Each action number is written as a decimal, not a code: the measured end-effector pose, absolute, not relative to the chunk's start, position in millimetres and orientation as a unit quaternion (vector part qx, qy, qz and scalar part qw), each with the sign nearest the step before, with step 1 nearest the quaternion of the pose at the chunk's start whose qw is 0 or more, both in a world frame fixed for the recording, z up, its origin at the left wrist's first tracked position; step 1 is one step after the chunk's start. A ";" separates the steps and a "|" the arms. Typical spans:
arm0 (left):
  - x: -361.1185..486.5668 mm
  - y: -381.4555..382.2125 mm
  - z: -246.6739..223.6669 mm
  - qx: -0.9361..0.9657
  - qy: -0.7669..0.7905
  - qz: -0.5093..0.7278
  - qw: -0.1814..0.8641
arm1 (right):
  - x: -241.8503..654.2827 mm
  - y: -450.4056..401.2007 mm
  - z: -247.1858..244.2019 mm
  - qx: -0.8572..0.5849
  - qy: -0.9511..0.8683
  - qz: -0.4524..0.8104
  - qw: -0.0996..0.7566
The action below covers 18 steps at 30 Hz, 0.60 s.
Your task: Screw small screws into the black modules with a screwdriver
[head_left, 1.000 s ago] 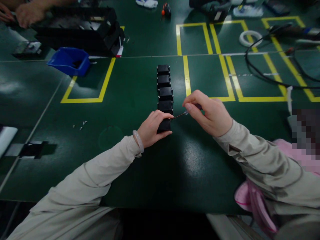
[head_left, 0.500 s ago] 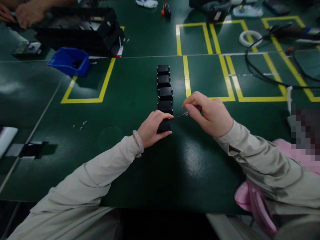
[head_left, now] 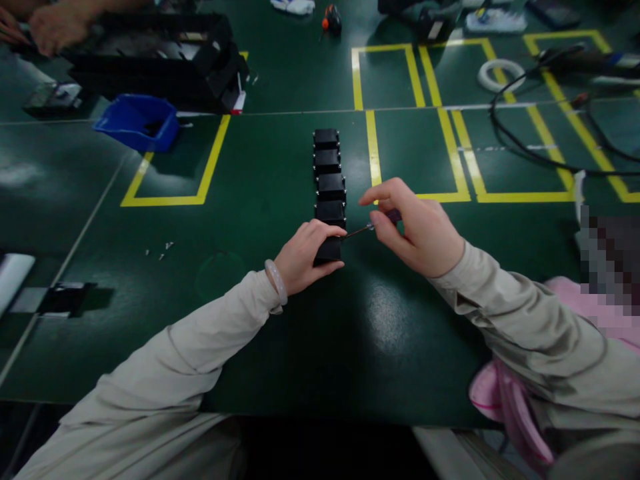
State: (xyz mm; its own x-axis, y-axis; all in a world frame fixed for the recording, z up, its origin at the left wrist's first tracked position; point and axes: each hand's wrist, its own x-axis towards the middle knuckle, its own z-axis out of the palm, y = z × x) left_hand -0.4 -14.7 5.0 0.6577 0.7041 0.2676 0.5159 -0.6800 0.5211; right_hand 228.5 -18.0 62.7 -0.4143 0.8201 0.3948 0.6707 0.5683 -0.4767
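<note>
Several black blocks [head_left: 330, 185] with small shiny screws along their sides stand in a row on the green table [head_left: 280, 347]. My left hand [head_left: 306, 257] grips the nearest black block [head_left: 329, 251], thumb at its front edge and fingers across its back. In my right hand [head_left: 417, 230] is a thin screwdriver [head_left: 359, 232]; its tip meets the right side of that nearest block, close to my left fingertip. My right index finger is lifted off the handle. Whether the tip sits on a screw is too small to tell.
Loose screws [head_left: 167, 250] lie left of my left hand. A blue bin [head_left: 140, 123] and black trays [head_left: 160, 60] are at the back left, near another person's hands [head_left: 57, 27]. A black cable [head_left: 515, 137] and white ring [head_left: 501, 76] lie at the right.
My right index finger has lifted and spread from the thumb, and the screwdriver's handle shows more between them. My left hand and the blocks have stayed put.
</note>
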 end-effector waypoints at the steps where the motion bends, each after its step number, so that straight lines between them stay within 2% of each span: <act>1: -0.4 -14.6 4.9 0.887 0.344 0.230 0.205 | 228.3 -18.1 62.8 -0.447 -0.832 0.123 0.305; 18: -0.2 -14.6 5.1 0.887 0.341 0.236 0.201 | 228.4 -17.4 60.1 -0.462 -0.824 0.116 0.307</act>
State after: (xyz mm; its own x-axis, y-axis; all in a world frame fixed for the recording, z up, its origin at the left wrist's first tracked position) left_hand -0.2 -14.6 5.1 0.6562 0.6999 0.2820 0.5097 -0.6867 0.5184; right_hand 228.4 -17.4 60.1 -0.3850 0.8326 0.3982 0.6900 0.5463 -0.4748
